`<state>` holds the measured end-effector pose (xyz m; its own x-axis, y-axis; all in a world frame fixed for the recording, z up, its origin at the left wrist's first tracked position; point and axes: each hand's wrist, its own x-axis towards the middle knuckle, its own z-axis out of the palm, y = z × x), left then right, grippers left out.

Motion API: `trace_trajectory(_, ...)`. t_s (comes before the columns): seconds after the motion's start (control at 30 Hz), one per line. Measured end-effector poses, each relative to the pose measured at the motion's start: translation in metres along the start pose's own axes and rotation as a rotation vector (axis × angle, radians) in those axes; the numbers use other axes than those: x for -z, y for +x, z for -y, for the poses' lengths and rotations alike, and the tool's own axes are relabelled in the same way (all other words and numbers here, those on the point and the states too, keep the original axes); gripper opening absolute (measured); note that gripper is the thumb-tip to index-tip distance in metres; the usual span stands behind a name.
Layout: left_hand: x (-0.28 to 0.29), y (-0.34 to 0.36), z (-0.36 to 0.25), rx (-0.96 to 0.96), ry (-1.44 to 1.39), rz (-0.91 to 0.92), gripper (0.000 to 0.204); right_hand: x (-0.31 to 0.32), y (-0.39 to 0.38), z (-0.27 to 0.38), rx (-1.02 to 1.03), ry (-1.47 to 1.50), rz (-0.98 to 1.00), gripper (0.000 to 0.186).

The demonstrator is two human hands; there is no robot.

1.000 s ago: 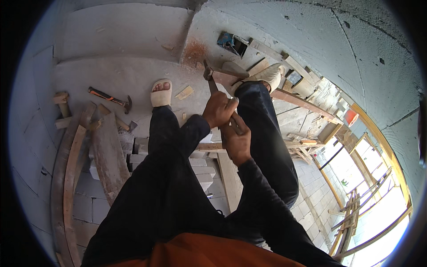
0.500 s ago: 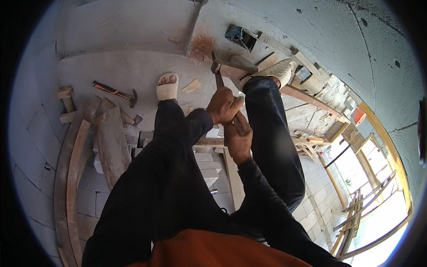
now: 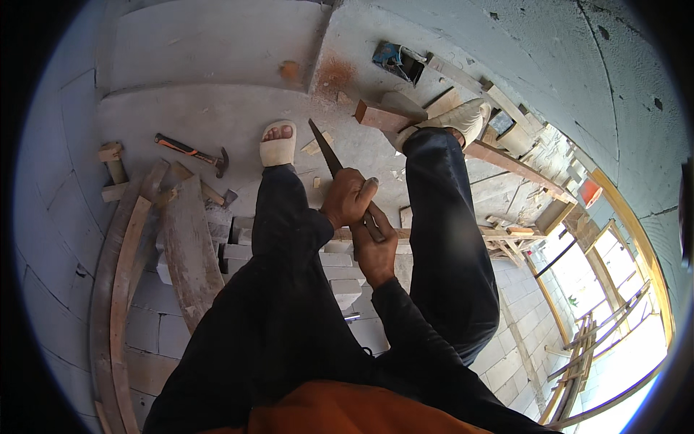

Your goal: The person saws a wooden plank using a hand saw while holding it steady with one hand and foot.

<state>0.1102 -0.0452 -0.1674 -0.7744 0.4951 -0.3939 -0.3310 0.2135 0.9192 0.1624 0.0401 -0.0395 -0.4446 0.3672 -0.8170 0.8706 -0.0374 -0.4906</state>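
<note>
My left hand (image 3: 345, 197) is closed at the near end of a handsaw's dark, tapering blade (image 3: 325, 148). Just behind it, my right hand (image 3: 376, 254) wraps round the saw's handle, which the fingers mostly hide. The blade points forward and left over the floor, apart from the wood. Under my right sandal (image 3: 459, 119), a reddish-brown timber (image 3: 383, 116) is held down, its cut end facing left. Reddish sawdust (image 3: 336, 74) lies on the floor beyond that end. A small, blurred orange-brown piece (image 3: 290, 70) is farther left.
A claw hammer (image 3: 189, 153) lies left of my left sandal (image 3: 277, 143). Long boards (image 3: 191, 249) and pale blocks (image 3: 345, 289) are at the lower left and between my legs. A blue-and-black tool (image 3: 396, 59) stands by the right wall, near timber scraps.
The saw has come away from the timber's end, back toward me and left. A small orange-brown piece now shows on the floor beyond, where none was before.
</note>
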Motion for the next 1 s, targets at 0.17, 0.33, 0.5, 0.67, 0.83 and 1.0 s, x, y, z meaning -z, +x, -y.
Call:
trace_trajectory(0.17,0.010,-0.045,-0.124,-0.155,-0.020,-0.124,0.024,0.048,-0.092,0.100,0.058,-0.109,0.093,0.054)
trace_trajectory(0.33,0.066,-0.078,-0.169,-0.061,0.091,-0.338,0.034,0.052,-0.065,0.111,0.309,-0.234,0.062,0.057)
trace_trajectory(0.5,0.126,-0.187,-0.143,0.278,0.269,-0.135,0.046,-0.004,0.025,0.076,0.309,-0.464,0.003,0.053)
trace_trajectory(0.67,0.114,-0.287,-0.130,0.508,0.531,0.238,0.076,-0.019,0.012,0.076,0.350,-0.363,-0.052,0.053)
trace_trajectory(0.83,0.101,-0.285,-0.121,0.584,0.578,0.397,0.087,-0.020,0.004,0.042,0.286,-0.497,-0.080,0.054)
trace_trajectory(1.0,0.107,-0.295,-0.110,0.537,0.562,0.362,0.086,-0.022,-0.013,0.051,0.365,-0.504,-0.137,0.052)
